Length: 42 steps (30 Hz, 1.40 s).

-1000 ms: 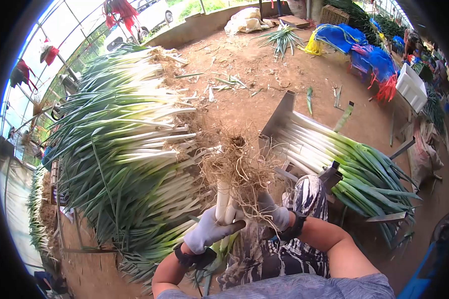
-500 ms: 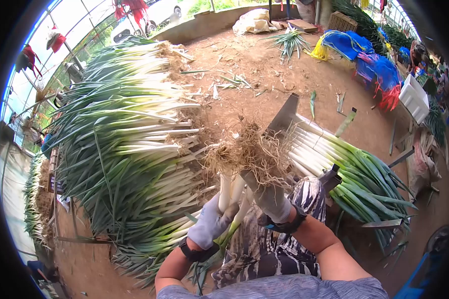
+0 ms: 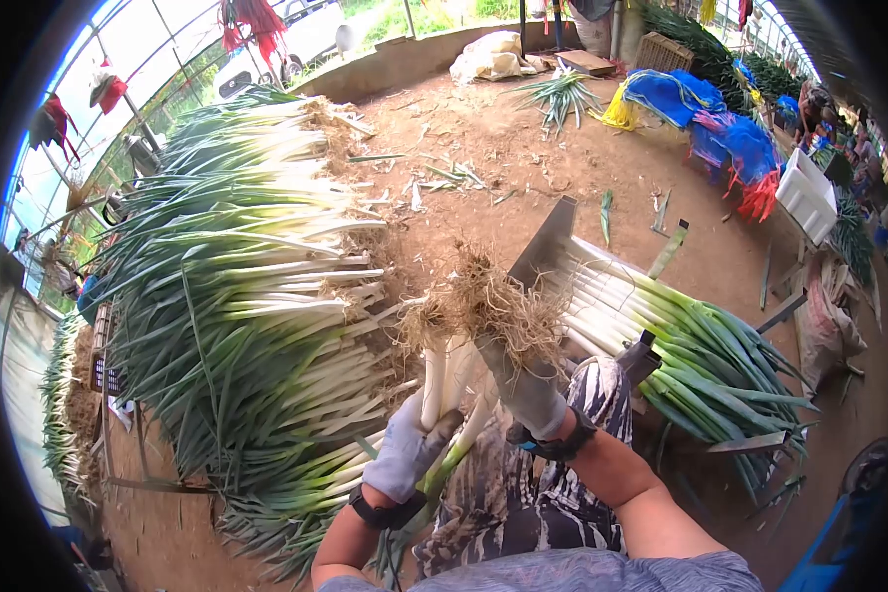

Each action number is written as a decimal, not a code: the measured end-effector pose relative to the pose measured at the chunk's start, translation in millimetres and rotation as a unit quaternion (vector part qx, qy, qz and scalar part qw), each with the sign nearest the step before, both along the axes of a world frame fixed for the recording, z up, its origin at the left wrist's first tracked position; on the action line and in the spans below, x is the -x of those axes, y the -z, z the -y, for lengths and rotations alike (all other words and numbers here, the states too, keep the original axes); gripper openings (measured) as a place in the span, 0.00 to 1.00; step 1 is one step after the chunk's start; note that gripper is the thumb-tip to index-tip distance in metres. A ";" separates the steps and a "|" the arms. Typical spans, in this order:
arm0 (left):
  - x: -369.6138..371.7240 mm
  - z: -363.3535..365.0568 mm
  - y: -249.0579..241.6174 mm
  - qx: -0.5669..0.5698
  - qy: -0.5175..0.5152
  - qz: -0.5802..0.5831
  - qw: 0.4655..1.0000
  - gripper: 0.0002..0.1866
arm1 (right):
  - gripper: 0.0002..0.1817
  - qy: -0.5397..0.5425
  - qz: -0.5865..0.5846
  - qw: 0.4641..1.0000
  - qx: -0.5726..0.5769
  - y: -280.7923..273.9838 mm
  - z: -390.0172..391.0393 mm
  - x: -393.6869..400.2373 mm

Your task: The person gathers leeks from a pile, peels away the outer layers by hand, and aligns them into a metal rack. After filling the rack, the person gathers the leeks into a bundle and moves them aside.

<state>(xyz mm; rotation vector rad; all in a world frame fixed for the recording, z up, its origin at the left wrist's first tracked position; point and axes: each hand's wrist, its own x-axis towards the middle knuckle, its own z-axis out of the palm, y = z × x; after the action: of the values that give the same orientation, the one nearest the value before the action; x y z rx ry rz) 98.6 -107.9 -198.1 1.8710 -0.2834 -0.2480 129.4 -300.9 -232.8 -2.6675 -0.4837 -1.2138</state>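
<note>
My left hand, in a grey glove, is wrapped round the white stalks of several leeks, held with their roots up. Beside it, my right hand, also gloved, is closed against the brown root clump; the roots hide its fingertips, and I cannot make out what it grips. To the left lies a long pile of leeks, roots toward the middle. On the right, trimmed leeks rest in a metal frame with an upright plate.
Leaf scraps lie on the brown soil ahead. Blue and red netting, a white crate and a crumpled sack are at the right. A person is far off at the upper right. A pale sack sits at the back.
The view has shifted slightly. My hands remain close together at the leeks, and the root clump between them has changed shape a little.
</note>
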 end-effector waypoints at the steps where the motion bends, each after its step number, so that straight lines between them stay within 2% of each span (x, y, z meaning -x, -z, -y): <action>1: -0.1 -1.5 -0.8 0.002 0.006 -0.004 1.000 0.21 | 0.25 -0.008 0.000 1.000 -0.022 -0.9 0.9 -0.9; 4: -1.3 -4.1 -0.3 -0.043 0.014 0.019 0.999 0.22 | 0.25 -0.019 0.002 0.997 -0.071 -3.7 5.2 -4.9; 8: -4.8 -4.4 -3.1 -0.005 0.074 -0.056 0.996 0.25 | 0.26 -0.005 -0.001 0.996 -0.092 -8.2 15.1 -14.6; 10: -5.5 -2.7 -6.7 0.019 0.099 -0.081 0.992 0.26 | 0.26 0.050 0.032 0.998 0.001 -8.6 19.8 -20.6; 11: -7.1 -2.4 -9.0 -0.007 0.118 -0.058 0.991 0.26 | 0.27 0.205 0.183 0.929 0.249 -4.5 23.1 -30.1; 13: -11.4 -2.3 -14.3 -0.060 0.154 -0.014 0.986 0.26 | 0.26 0.021 0.074 0.994 0.078 -5.6 31.8 -34.6; 14: -13.9 -1.7 -9.5 -0.037 0.147 0.028 0.988 0.26 | 0.26 -0.074 0.016 0.997 -0.011 -5.5 33.1 -35.3; 17: -23.5 3.2 -7.2 0.041 0.138 0.125 0.982 0.29 | 0.26 -0.154 0.016 0.981 -0.113 -18.3 18.3 -29.0; 18: -32.3 -0.1 -6.6 0.008 0.163 0.152 0.975 0.30 | 0.26 -0.162 0.046 0.980 -0.107 -22.2 16.1 -30.0; 19: -32.7 -1.6 -10.3 0.014 0.167 0.083 0.982 0.31 | 0.26 -0.170 0.075 0.977 -0.101 -27.2 15.9 -35.3; 20: -31.9 -2.2 -14.1 0.021 0.170 0.014 0.985 0.31 | 0.25 -0.214 0.051 0.967 -0.129 -28.8 20.2 -43.3; 22: -36.4 2.2 -13.6 0.069 0.163 0.111 0.978 0.31 | 0.23 -0.299 0.003 0.936 -0.189 -32.1 28.8 -59.3; 23: -39.3 3.5 -18.4 0.091 0.170 0.115 0.974 0.31 | 0.22 -0.341 -0.053 0.901 -0.263 -19.0 31.2 -65.2; 24: -40.5 5.7 -26.0 0.113 0.176 0.116 0.971 0.30 | 0.21 -0.389 -0.100 0.855 -0.327 -28.0 30.8 -65.3; 25: -41.4 8.1 -29.9 0.136 0.174 0.112 0.969 0.29 | 0.20 -0.456 -0.199 0.736 -0.459 -41.8 23.7 -64.1; 26: -43.5 10.2 -31.4 0.158 0.172 0.110 0.966 0.28 | 0.18 -0.495 -0.266 0.590 -0.579 -58.9 13.3 -62.9; 27: -49.7 11.4 -26.5 0.185 0.167 0.050 0.967 0.24 | 0.17 -0.504 -0.301 0.481 -0.651 -69.1 3.0 -64.2; 29: -54.4 12.5 -32.6 0.187 0.139 -0.023 0.972 0.21 | 0.16 -0.522 -0.224 0.598 -0.565 -66.3 3.0 -75.6; 30: -54.0 13.2 -44.8 0.173 0.126 -0.025 0.976 0.20 | 0.17 -0.489 -0.142 0.786 -0.351 -91.6 3.8 -71.8; 32: -53.7 12.9 -65.2 0.158 0.108 -0.021 0.981 0.20 | 0.24 -0.420 -0.096 0.888 -0.162 -109.4 2.5 -65.3; 35: -67.4 6.5 -79.2 0.107 0.027 0.046 0.993 0.19 | 0.44 -0.438 -0.232 0.807 -0.321 -115.3 -17.5 -58.4; 37: -71.2 -5.5 -110.3 0.094 -0.039 0.086 0.991 0.17 | 0.57 -0.444 -0.312 0.728 -0.419 -121.4 -33.2 -48.9; 38: -70.5 -12.5 -131.4 0.107 -0.064 0.094 0.988 0.16 | 0.61 -0.437 -0.339 0.717 -0.425 -114.9 -35.7 -47.4; 40: -69.0 -19.3 -161.1 0.170 -0.104 0.157 0.967 0.16 | 0.70 -0.394 -0.387 0.761 -0.342 -70.5 -44.4 -47.7; 41: -67.2 -19.5 -173.9 0.187 -0.116 0.174 0.960 0.17 | 0.74 -0.374 -0.375 0.793 -0.300 -55.4 -55.3 -41.4; 42: -62.7 -15.5 -186.1 0.211 -0.121 0.202 0.949 0.17 | 0.73 -0.365 -0.324 0.824 -0.289 -54.4 -68.7 -32.5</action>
<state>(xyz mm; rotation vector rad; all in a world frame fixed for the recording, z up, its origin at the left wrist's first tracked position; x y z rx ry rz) 161.3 -92.4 -11.9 1.4954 -0.3496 0.3489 162.0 -232.1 -178.4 -1.8736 -0.7521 -0.1465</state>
